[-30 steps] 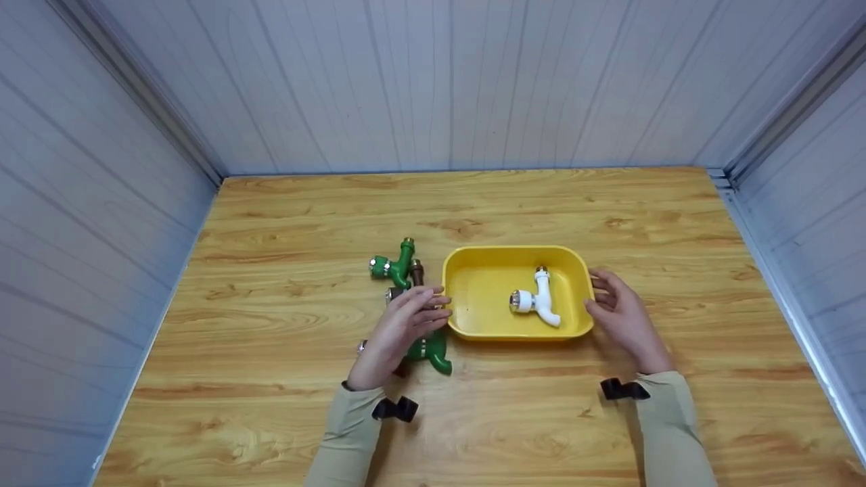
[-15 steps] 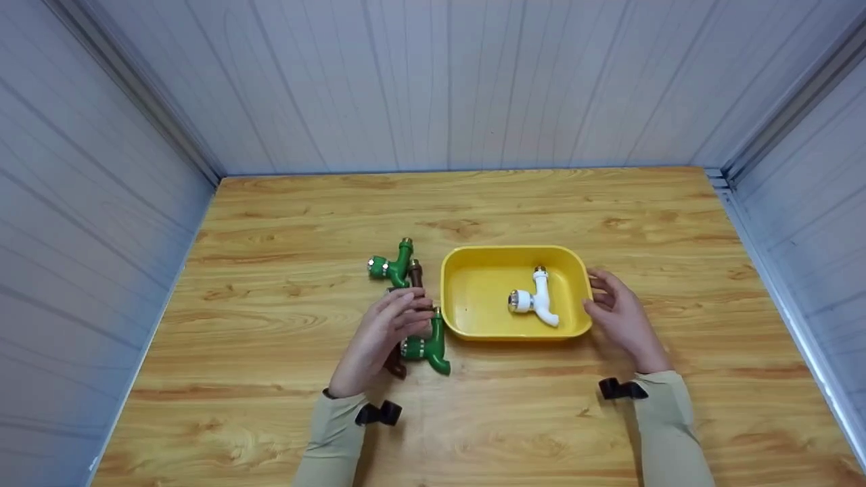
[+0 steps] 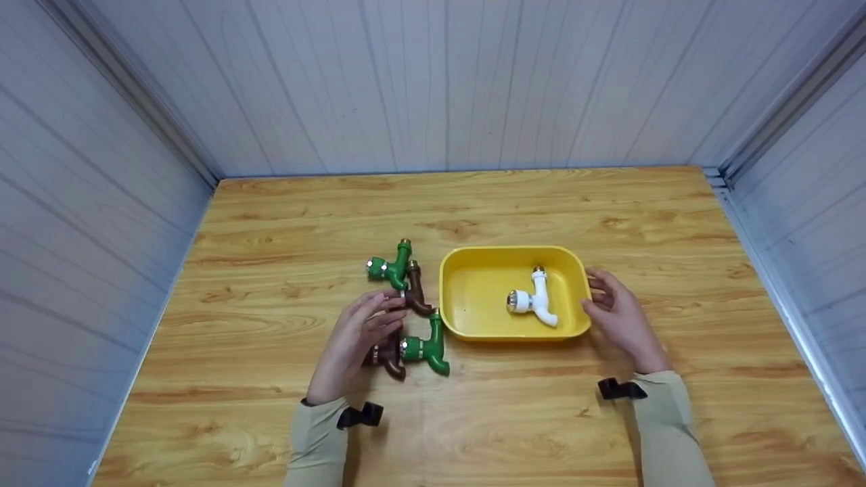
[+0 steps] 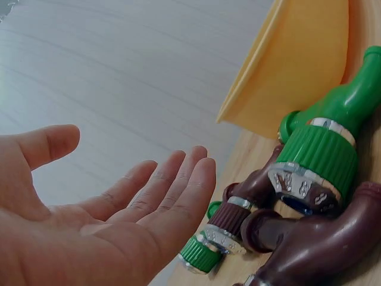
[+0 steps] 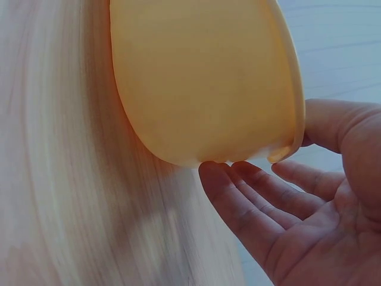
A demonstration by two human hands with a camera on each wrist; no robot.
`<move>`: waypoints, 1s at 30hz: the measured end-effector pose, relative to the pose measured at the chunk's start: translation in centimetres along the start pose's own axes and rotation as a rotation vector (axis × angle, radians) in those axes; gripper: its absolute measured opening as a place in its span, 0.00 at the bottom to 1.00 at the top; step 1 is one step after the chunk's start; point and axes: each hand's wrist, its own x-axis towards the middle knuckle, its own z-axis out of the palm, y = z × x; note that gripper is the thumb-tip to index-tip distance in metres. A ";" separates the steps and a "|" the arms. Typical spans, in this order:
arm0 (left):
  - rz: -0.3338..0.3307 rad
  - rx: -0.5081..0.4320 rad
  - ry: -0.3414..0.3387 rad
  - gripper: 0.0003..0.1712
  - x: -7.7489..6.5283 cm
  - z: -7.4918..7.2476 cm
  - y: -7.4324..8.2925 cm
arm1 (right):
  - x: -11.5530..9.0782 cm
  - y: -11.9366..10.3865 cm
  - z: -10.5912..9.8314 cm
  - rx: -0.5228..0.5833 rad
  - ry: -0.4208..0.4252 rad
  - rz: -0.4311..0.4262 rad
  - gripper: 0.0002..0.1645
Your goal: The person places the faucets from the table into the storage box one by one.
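Observation:
A yellow plastic basin stands on the table with a white faucet lying inside it. My right hand holds the basin's right end, its thumb at the rim and fingertips against the outer wall. To the left of the basin lie a green faucet, a brown faucet, a second green faucet and a second brown faucet. My left hand hovers over the left side of this group with nothing in it, fingers extended and thumb apart. It partly hides the brown faucets.
The wood-grain table runs back to a pale panel wall. Side panels stand along its left and right edges. Black wrist mounts sit at both cuffs.
My left hand has moved left, away from the basin's left end, uncovering more of the green and brown faucets. My right hand stays at the basin.

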 end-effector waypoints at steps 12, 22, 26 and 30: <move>0.007 0.037 0.043 0.27 -0.4 -1.1 0.1 | 0.2 0.2 0.0 0.041 -0.002 -0.028 0.33; 0.021 0.088 0.058 0.27 -0.5 -2.2 0.0 | 0.0 0.0 0.0 0.021 0.004 -0.028 0.33; 0.020 0.073 0.081 0.26 -0.5 -2.5 -0.1 | 0.0 0.0 0.1 0.015 -0.001 -0.014 0.33; 0.036 0.089 0.097 0.26 0.0 -3.5 -0.9 | 0.0 0.0 0.1 0.028 -0.001 -0.023 0.32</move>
